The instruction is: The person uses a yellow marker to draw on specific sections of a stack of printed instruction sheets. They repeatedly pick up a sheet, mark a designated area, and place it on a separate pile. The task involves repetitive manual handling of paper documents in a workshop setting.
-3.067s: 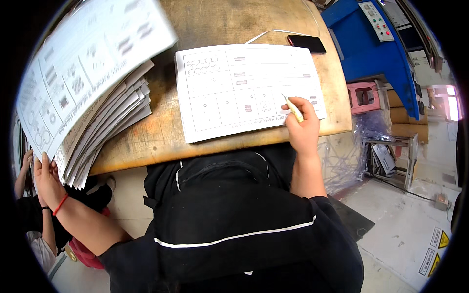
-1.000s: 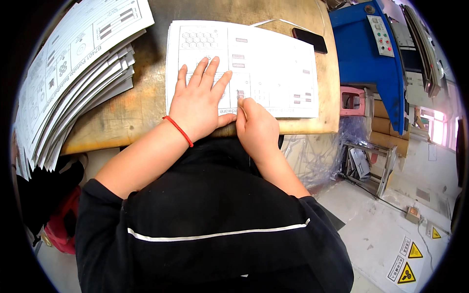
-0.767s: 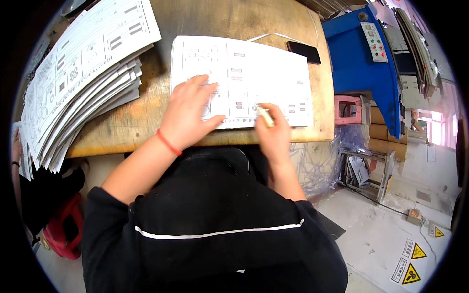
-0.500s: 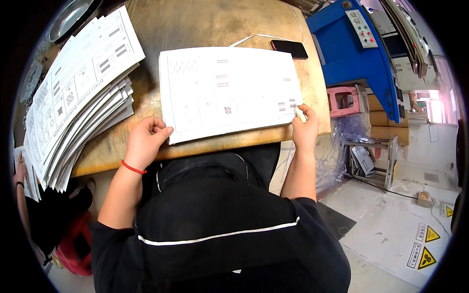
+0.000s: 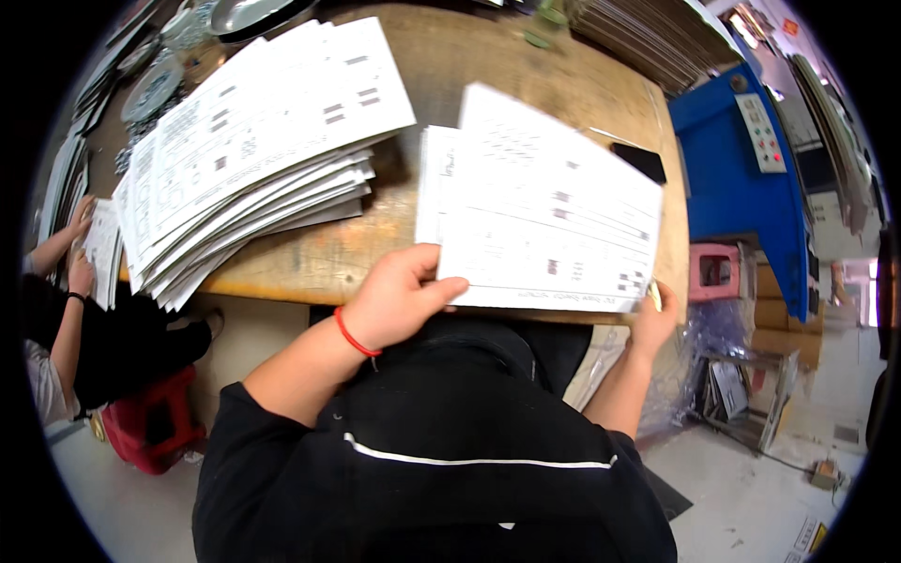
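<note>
A white printed sheet [image 5: 554, 216], with drawings and dark bars, is tilted up off the table near its front edge; whether it is one sheet or several together I cannot tell. My left hand [image 5: 399, 293], with a red cord at the wrist, pinches its lower left corner between thumb and fingers. Its lower right corner is gripped by my right hand [image 5: 654, 319], which has a pale yellow cover on a fingertip. More white paper [image 5: 432, 183] shows from beneath, at the left side. To the left stands a tall, fanned pile of similar printed sheets [image 5: 272, 131].
A black phone [image 5: 640, 162] lies at the wooden table's [image 5: 450, 52] right side. Metal pans [image 5: 249, 17] stand at the back left. Beyond the right edge are a blue machine [image 5: 741, 178] and a pink stool [image 5: 713, 272]. Another person's hands [image 5: 83, 253] hold papers at far left.
The view has swung left. The sheet has lifted and tilted, uncovering paper below its left side. My left hand has closed further over the corner; the right still grips its corner.
</note>
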Demonstrator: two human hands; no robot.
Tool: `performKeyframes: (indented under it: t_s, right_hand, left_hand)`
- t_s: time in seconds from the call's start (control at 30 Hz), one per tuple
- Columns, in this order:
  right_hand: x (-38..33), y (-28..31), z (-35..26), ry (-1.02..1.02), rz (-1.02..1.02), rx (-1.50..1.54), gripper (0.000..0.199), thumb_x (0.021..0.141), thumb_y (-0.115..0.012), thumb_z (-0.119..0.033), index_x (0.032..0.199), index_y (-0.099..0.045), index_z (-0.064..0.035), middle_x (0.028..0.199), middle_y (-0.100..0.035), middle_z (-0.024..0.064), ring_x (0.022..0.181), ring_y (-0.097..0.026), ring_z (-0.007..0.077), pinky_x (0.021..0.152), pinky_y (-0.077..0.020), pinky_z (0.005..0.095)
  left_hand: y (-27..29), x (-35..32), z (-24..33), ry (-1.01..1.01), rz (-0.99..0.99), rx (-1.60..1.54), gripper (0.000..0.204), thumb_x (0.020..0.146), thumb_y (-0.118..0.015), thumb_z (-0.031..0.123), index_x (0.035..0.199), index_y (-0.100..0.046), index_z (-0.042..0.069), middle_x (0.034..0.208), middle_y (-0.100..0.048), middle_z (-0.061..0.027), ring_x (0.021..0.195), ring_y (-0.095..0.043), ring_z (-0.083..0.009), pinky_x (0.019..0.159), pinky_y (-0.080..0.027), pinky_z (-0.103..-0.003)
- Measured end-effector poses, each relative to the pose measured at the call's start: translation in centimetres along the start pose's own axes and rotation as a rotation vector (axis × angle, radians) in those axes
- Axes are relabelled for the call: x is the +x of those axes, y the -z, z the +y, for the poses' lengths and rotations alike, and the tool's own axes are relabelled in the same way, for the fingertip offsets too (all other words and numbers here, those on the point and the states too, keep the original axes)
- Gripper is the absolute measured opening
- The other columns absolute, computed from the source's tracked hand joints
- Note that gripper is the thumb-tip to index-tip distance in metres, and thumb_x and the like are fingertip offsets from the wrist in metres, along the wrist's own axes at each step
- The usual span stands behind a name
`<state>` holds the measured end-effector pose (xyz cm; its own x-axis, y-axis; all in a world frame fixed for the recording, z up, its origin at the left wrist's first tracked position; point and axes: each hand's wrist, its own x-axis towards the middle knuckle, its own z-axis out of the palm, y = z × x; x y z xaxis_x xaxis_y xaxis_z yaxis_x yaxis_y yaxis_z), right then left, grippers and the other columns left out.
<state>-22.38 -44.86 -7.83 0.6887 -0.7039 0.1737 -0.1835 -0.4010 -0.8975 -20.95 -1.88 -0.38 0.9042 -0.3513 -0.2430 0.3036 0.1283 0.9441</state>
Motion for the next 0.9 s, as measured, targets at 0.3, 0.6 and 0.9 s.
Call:
performKeyframes:
  t_s: [0.3, 0.6, 0.9]
  right_hand:
    - [-3.4, -3.6, -6.5, 0.124, -0.089, 0.258, 0.038, 0.085, -0.052, 0.008, 0.123, -0.058, 0.0032, 0.115, -0.064, 0.0111, 0.094, -0.060, 0.0160, 0.081, -0.0504, 0.0275]
    - [-6.1, -7.6, -8.2, -0.035, -0.467, 0.282, 0.035, 0.086, -0.051, 0.005, 0.119, -0.060, -0.0005, 0.096, -0.065, 0.0073, 0.071, -0.055, 0.0086, 0.061, -0.0481, 0.0231]
    - [-8.7, -9.6, -10.7, 0.214, -0.656, -0.051, 0.021, 0.086, -0.065, -0.007, 0.105, -0.069, 0.0010, 0.091, -0.072, 0.0116, 0.083, -0.068, 0.0180, 0.076, -0.0525, 0.0305]
  left_hand:
    - [14.1, -4.2, 8.2, -0.546, 0.888, 0.069, 0.036, 0.101, -0.059, 0.011, 0.134, -0.054, -0.002, 0.097, -0.067, -0.0030, 0.072, -0.058, -0.0065, 0.064, -0.049, -0.021]
    - [29.3, -12.2, 6.3, 0.089, 1.428, 1.530, 0.043, 0.097, -0.064, 0.022, 0.134, -0.059, 0.000, 0.122, -0.065, -0.0135, 0.107, -0.062, -0.0185, 0.091, -0.049, -0.031]
    - [2.3, 3.0, 2.1, -0.793, 0.219, 1.002, 0.058, 0.077, -0.079, 0.014, 0.131, -0.061, 0.006, 0.135, -0.059, -0.0163, 0.130, -0.053, -0.0346, 0.106, -0.044, -0.044]
